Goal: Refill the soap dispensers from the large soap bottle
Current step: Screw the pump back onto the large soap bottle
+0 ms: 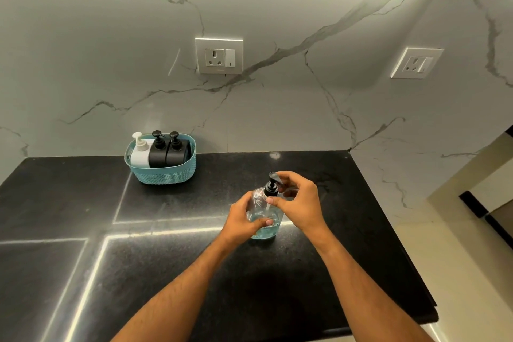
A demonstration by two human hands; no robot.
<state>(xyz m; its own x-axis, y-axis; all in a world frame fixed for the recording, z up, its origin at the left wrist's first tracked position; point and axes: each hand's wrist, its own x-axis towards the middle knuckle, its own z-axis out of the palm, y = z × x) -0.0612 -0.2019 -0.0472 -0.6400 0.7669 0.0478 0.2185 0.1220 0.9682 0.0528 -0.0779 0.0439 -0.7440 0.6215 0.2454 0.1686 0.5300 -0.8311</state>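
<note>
Clear soap bottle point(263, 216) stands upright on the black worktop point(166, 272), well apart from the basket point(163, 172) of dispensers. My left hand point(244, 219) grips its body; right hand point(297, 203) fingers pinch the pump collar point(270, 189). Judgement: unscrewing. Keep base planted, twist collar only, lift tube straight.

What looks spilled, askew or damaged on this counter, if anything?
Nothing stands out. The clear bottle stands upright on the black counter, held by both hands, and three dispensers sit upright in the teal basket. No spill visible.
</note>
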